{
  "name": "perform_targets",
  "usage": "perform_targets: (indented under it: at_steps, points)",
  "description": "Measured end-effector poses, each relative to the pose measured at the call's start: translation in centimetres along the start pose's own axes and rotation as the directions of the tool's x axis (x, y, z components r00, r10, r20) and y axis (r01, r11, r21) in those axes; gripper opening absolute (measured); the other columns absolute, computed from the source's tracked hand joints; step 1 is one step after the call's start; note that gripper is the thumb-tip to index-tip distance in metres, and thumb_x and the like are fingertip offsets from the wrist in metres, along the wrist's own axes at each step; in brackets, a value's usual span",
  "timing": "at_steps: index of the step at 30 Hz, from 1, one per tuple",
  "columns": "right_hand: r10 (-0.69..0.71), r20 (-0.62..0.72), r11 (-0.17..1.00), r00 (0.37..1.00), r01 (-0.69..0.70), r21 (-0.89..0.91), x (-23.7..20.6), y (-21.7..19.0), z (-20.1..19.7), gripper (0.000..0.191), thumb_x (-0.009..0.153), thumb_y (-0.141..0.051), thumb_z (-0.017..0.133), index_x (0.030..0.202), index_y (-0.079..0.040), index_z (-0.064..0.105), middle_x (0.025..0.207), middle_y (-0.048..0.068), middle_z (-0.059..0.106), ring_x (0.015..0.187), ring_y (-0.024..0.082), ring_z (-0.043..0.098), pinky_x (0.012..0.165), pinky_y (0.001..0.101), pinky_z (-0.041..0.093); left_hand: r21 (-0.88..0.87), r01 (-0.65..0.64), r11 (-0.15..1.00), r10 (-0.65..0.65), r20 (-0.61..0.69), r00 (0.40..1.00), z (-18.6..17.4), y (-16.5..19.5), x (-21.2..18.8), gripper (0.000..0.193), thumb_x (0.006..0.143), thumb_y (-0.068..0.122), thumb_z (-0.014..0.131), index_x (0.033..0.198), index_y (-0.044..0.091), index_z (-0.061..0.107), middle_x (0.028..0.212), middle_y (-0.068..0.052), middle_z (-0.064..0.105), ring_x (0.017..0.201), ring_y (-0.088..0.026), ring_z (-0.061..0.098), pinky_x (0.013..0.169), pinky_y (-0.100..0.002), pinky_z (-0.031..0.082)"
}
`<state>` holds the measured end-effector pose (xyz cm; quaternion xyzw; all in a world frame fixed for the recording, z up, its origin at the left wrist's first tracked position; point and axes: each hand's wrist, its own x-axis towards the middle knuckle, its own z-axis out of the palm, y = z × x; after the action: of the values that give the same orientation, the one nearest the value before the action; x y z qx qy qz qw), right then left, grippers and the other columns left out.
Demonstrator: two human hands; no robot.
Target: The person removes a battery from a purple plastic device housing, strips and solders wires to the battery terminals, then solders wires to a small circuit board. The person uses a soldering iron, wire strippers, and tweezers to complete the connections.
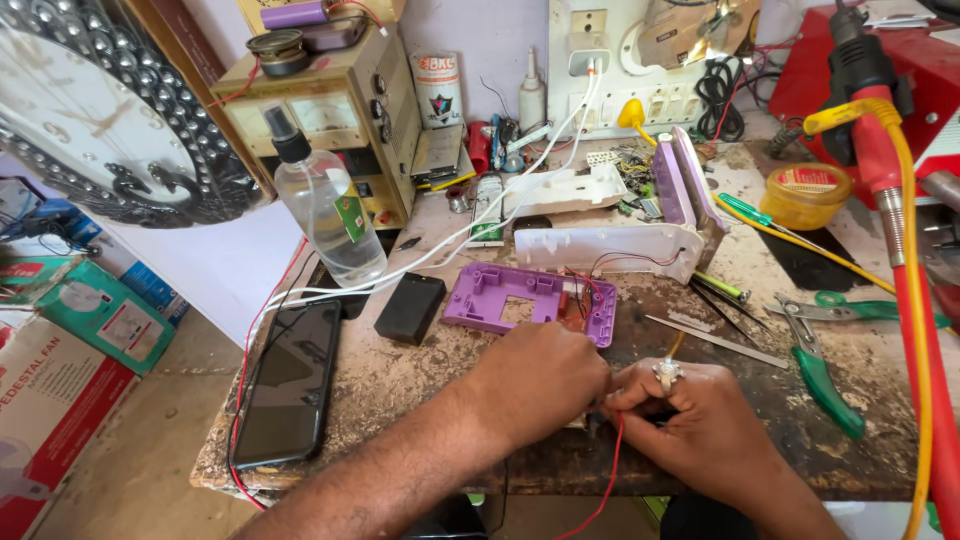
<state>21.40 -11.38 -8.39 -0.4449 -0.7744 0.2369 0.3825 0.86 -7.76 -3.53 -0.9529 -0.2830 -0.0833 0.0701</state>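
Near the front edge of the workbench [400, 390], both hands were bunched up together over some tiny part I honestly couldn't make out. Left hand [535, 385] was curled over it knuckles-up, fingers drawn together, but what they were gripping was hidden under the hand itself. Right hand [690, 415], with a chunky ring on it, had its fingertips pinched together right against the left, and a thin red wire [608, 480] ran down from between the two hands and off the front edge.

Just behind the hands sat a purple plastic frame [520, 295] lying flat, with a rectangular cutout in the middle and a few red and black leads at its right end. Behind that, a white plastic housing [610, 245] lay lengthwise, with a purple-and-white cover [685, 190] standing tilted at its right end.

Left of the frame was a small black box [410, 307], and a dark smartphone [288, 385] lay flat near the front left corner. A clear spray bottle [325, 205] stood upright toward the back left, just in front of a beige bench power supply [335, 110]. Over on the right side, green-handled pliers [820, 365] lay flat, well apart from the hands, and a red soldering tool [880, 150] with a yellow cord hung at the right edge. Bench surface was pretty scuffed and stained.
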Motion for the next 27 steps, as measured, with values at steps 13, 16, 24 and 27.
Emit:
perform_targets:
  at_steps: [13, 16, 24, 27]
  points:
    - [0.042, 0.008, 0.999, 0.999, -0.042, 0.005, 0.0, 0.2, 0.1, 0.010, 0.073, -0.010, 0.081, 0.082, -0.005, 0.078, 0.075, 0.004, 0.081, 0.063, 0.009, 0.077, 0.059, 0.0271, 0.059, -0.013, 0.018, 1.000, -0.018, -0.006, 1.000, 0.1, 0.0, -0.2, 0.012, 0.082, 0.012, 0.069, 0.073, 0.006, 0.074, 0.076, -0.013, 0.073, 0.074, -0.032, 0.075, 0.062, -0.044, 0.060]
    - [0.071, -0.020, 0.996, 0.997, -0.070, 0.053, -0.3, 0.5, 0.3, 0.009, 0.076, -0.009, 0.081, 0.084, -0.005, 0.079, 0.078, 0.003, 0.081, 0.067, 0.007, 0.075, 0.059, 0.0258, 0.059, -0.088, 0.027, 0.996, -0.032, -0.057, 0.998, -0.3, -0.2, -0.8, 0.009, 0.085, 0.012, 0.067, 0.083, 0.007, 0.074, 0.079, -0.016, 0.073, 0.078, -0.034, 0.074, 0.065, -0.047, 0.058]
    - [0.274, -0.126, 0.930, 0.954, -0.229, 0.288, -0.2, 1.5, 1.0, 0.011, 0.082, -0.008, 0.080, 0.090, 0.000, 0.079, 0.084, 0.003, 0.081, 0.074, 0.005, 0.072, 0.067, 0.0231, 0.059, -0.429, 0.210, 0.879, -0.300, -0.155, 0.941, -1.4, 2.3, -4.3, 0.011, 0.087, 0.009, 0.060, 0.094, 0.007, 0.069, 0.085, -0.015, 0.072, 0.077, -0.040, 0.070, 0.066, -0.052, 0.053]
    - [0.285, -0.118, 0.917, 0.951, -0.234, 0.324, 0.0, 1.3, 1.0, 0.011, 0.084, -0.009, 0.079, 0.091, 0.000, 0.078, 0.085, 0.003, 0.081, 0.074, 0.004, 0.070, 0.066, 0.0231, 0.058, -0.398, 0.279, 0.874, -0.351, -0.119, 0.929, -0.9, 3.3, -4.5, 0.007, 0.089, 0.011, 0.061, 0.088, 0.005, 0.065, 0.086, -0.016, 0.070, 0.075, -0.042, 0.069, 0.064, -0.054, 0.052]
